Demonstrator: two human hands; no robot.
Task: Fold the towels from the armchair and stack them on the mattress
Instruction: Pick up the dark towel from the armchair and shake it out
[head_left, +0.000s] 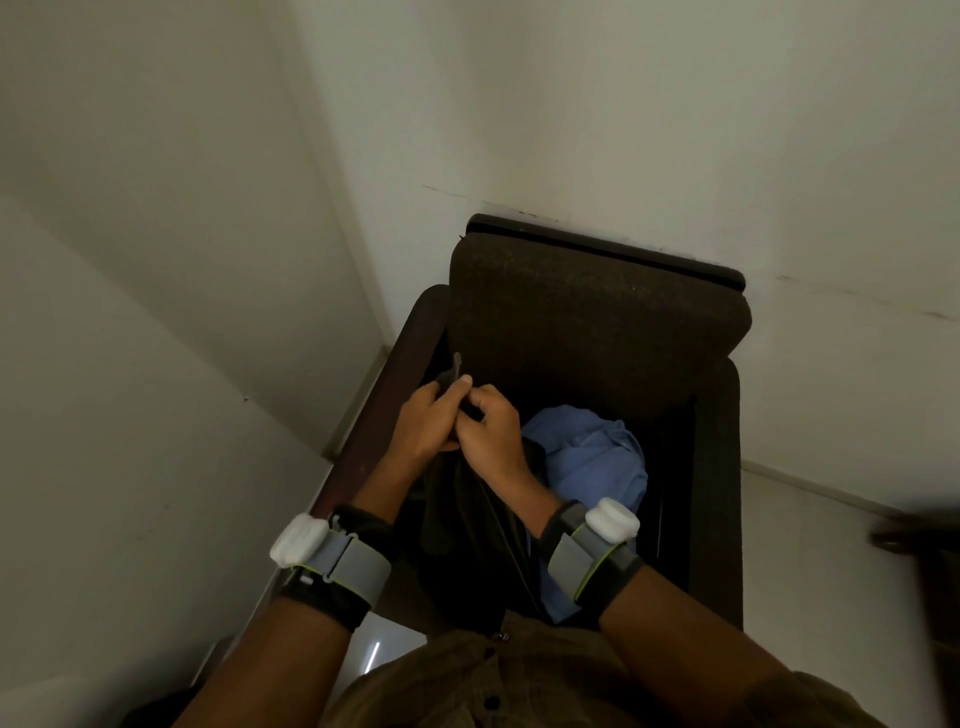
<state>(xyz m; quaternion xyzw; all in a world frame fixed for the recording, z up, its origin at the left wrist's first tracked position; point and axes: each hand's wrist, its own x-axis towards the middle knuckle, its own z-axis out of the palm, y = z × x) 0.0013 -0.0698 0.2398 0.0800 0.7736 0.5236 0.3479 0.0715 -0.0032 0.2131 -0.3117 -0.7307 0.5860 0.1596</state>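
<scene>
From my head camera I see my left hand (423, 423) and my right hand (491, 434) close together — both pinch the top of a dark towel (467, 514). It hangs down over the brown armchair (597, 306). A blue towel (592, 457) lies bunched on the seat — just beside it.

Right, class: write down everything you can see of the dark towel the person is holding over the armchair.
The dark towel is black or very dark brown and looks like soft, limp cloth. It hangs in long vertical folds from both hands, unfolded, in front of the armchair seat. The left hand and right hand pinch its upper edge close together, and a small corner pokes up above the fingers. Its lower part drapes beside the crumpled blue towel; its bottom end is hidden.
</scene>
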